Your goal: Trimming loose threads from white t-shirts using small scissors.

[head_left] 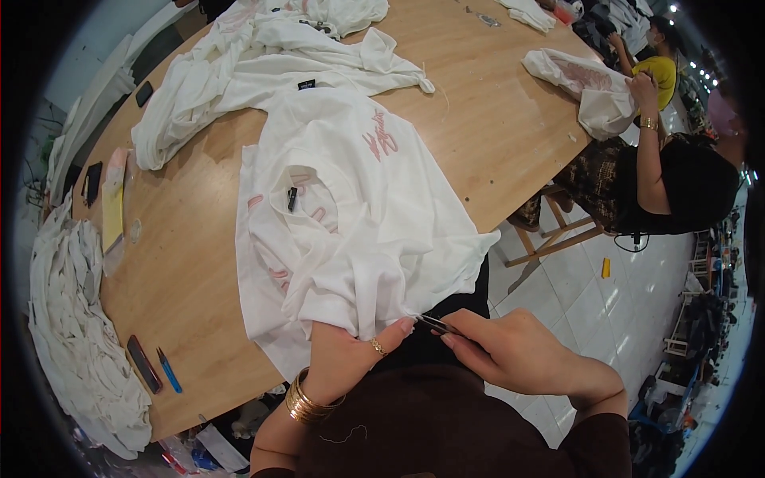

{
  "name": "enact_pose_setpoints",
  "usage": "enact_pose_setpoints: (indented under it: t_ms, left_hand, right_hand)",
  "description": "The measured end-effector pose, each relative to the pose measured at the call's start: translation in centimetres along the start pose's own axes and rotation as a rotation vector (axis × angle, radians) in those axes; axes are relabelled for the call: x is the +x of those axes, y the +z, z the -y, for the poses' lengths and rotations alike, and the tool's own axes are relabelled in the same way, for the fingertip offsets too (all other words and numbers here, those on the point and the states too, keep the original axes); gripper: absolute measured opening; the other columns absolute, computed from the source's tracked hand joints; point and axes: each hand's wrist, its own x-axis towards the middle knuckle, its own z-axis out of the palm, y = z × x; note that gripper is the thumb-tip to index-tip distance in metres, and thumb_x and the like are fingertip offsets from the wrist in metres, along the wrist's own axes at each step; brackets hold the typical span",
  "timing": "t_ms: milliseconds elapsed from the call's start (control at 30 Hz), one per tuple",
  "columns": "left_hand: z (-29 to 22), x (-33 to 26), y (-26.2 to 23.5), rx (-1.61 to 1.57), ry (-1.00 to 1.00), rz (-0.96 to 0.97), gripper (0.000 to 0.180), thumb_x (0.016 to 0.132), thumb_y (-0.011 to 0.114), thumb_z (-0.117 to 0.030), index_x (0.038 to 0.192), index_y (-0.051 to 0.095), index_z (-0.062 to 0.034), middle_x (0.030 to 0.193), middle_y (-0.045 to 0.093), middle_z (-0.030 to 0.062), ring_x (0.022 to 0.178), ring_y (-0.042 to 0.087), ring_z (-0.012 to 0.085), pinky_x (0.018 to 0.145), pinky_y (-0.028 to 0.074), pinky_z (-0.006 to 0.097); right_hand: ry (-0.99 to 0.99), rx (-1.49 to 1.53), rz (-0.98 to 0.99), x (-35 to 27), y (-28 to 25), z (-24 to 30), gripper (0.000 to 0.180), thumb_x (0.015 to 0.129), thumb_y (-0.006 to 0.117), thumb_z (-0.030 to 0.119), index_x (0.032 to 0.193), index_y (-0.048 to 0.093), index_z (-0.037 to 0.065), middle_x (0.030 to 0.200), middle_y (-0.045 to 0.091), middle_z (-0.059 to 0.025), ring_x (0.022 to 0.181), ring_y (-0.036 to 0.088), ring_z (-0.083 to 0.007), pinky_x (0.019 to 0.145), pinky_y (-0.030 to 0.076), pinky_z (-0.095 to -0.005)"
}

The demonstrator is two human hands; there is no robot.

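A white shirt point(315, 131) with pink lettering lies spread on the table, its collar and dark neck label showing. Nearer to me, more white cloth with pink marks is bunched around a second open neck. My left hand point(344, 358), wearing a ring and gold bangles, is closed on the hem of the white shirt, with its fingers hidden under the cloth. In my closed right hand point(518, 350) is a pair of dark metal thread snips point(433, 323). Their tips are at the cloth edge beside my left thumb.
The wooden table point(183, 231) bears piled white garments point(191, 95) at the back and more garments point(80, 327) along its left edge. A phone point(143, 364) and blue tweezers point(169, 370) lie at left. On the right, a seated person point(677, 175) handles a white garment point(604, 111).
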Motion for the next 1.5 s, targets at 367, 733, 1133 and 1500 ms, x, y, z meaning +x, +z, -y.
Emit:
enact_pose_setpoints:
  t_ms: [367,733,1133,1500]
  left_hand:
    - [0.7,0.1,-0.4,-0.019,0.009,-0.003,0.054,0.066,0.075,-0.012,0.11,0.047,0.0032,0.101,0.055,0.0091,0.09,0.054,0.0172,0.079,0.044,0.028]
    - [0.6,0.0,-0.2,-0.059,0.009,0.011,0.052,0.066,0.075,-0.009,0.109,0.048,0.0025,0.097,0.055,0.0079,0.087,0.054,0.0156,0.076,0.045,0.028]
    - [-0.1,0.1,-0.3,0.01,0.036,0.064,0.052,0.067,0.073,-0.008,0.11,0.046,0.0032,0.096,0.055,0.0082,0.085,0.054,0.0146,0.074,0.045,0.027]
    - [-0.1,0.3,-0.7,0.054,-0.027,0.12,0.065,0.063,0.074,-0.011,0.117,0.042,0.0036,0.109,0.052,0.0102,0.097,0.051,0.0177,0.084,0.042,0.03]
  right_hand:
    - [0.24,0.412,0.163,0.9,0.1,-0.7,0.025,0.091,0.044,0.028,0.089,0.051,0.004,0.061,0.054,-0.013,0.056,0.055,-0.031,0.052,0.041,-0.0362]
    - [0.31,0.428,0.176,1.1,0.6,-1.0,0.027,0.092,0.043,0.028,0.082,0.049,0.003,0.057,0.049,-0.013,0.052,0.051,-0.0293,0.051,0.039,-0.0342]
    - [0.174,0.257,0.14,0.9,0.2,-1.2,0.028,0.092,0.042,0.029,0.081,0.048,0.004,0.052,0.047,-0.0146,0.047,0.049,-0.0328,0.045,0.037,-0.0385]
    - [0.219,0.162,0.166,1.1,0.1,-0.7,0.024,0.091,0.044,0.029,0.081,0.051,0.008,0.055,0.049,-0.0088,0.05,0.051,-0.0264,0.049,0.039,-0.0329]
